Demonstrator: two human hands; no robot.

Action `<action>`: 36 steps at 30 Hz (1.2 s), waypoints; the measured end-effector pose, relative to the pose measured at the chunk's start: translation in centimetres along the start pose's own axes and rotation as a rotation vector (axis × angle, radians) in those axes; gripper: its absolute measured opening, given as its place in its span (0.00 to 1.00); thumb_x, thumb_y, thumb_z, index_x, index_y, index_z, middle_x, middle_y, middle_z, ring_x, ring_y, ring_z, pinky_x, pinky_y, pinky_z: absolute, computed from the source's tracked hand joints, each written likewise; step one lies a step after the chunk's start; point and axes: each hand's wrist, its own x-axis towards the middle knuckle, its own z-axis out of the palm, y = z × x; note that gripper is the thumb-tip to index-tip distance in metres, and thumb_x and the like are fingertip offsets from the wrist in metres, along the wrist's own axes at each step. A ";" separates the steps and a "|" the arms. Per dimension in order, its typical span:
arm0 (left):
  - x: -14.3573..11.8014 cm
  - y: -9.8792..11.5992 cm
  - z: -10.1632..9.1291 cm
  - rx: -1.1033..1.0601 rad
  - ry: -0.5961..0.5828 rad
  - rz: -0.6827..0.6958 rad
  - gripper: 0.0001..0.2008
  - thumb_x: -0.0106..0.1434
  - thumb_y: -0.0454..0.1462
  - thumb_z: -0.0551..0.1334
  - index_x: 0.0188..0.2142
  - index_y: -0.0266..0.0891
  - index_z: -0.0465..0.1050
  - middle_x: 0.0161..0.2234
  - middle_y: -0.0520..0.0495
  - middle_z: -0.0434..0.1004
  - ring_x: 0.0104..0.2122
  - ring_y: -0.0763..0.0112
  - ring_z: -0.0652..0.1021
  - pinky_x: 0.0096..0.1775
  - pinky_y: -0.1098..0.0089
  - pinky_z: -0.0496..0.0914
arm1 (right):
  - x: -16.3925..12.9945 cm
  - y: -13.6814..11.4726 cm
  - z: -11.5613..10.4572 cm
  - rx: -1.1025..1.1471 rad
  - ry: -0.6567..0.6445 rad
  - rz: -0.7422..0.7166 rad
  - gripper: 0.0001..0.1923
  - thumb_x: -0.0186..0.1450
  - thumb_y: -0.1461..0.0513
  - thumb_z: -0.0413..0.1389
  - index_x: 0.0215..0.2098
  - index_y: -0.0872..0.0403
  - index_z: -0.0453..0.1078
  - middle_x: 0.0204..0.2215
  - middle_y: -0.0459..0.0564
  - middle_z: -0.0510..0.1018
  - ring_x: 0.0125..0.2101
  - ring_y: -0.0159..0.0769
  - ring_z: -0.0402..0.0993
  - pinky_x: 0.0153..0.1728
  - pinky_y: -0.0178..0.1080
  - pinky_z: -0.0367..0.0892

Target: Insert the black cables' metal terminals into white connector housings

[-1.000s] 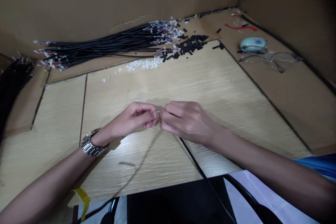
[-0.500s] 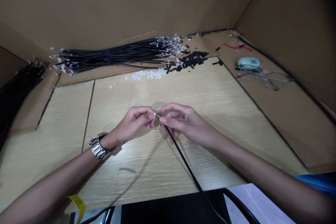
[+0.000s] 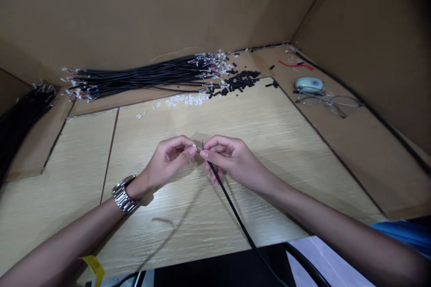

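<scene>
black and slender, a cable (image 3: 235, 213) above the pale wooden table (image 3: 286, 143), wired end up between both hands, tail slanting off past the near edge. in the left hand (image 3: 171, 156), a white connector (image 3: 194, 146), pinched between thumb and forefinger; in the right hand (image 3: 232, 154), the cable close to its end, gripped likewise, with thin wires (image 3: 199, 149) across the short gap. chief risk, as a judgement: a wire pulled loose or snapped, from too hard a tug between the hands. another: a bent or badly seated wire, from fingertips crowding so small a part. also a twist at the joint, from the unsupported tail dragging over the edge. long axis of the cable: a gently bowed slant, wired end up and left, the rest down and right toward the body. wires pointing nearly straight left, toward the connector. seating of the wires: too small and blurred to tell.
</scene>
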 end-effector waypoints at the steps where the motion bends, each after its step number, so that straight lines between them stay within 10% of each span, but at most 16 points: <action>1: 0.0 0.0 0.0 0.004 0.009 0.000 0.11 0.66 0.42 0.63 0.34 0.35 0.74 0.27 0.49 0.73 0.27 0.74 0.71 0.31 0.74 0.66 | 0.0 0.0 0.0 0.003 0.016 -0.010 0.13 0.61 0.55 0.63 0.35 0.54 0.68 0.22 0.40 0.76 0.14 0.27 0.72 0.14 0.28 0.65; 12: 0.0 -0.3 0.6 0.112 0.187 0.145 0.10 0.63 0.40 0.66 0.41 0.38 0.73 0.38 0.45 0.73 0.35 0.69 0.73 0.37 0.71 0.70 | 0.2 0.4 0.2 0.023 0.046 -0.044 0.14 0.60 0.54 0.64 0.34 0.53 0.67 0.23 0.40 0.76 0.15 0.27 0.71 0.13 0.29 0.66; 36: 0.2 -0.6 0.7 -0.019 0.080 -0.012 0.07 0.64 0.38 0.66 0.38 0.38 0.71 0.32 0.50 0.74 0.31 0.74 0.75 0.34 0.75 0.69 | 0.0 1.1 0.4 -0.067 0.052 -0.047 0.13 0.61 0.54 0.63 0.32 0.55 0.69 0.23 0.43 0.76 0.15 0.25 0.69 0.13 0.29 0.63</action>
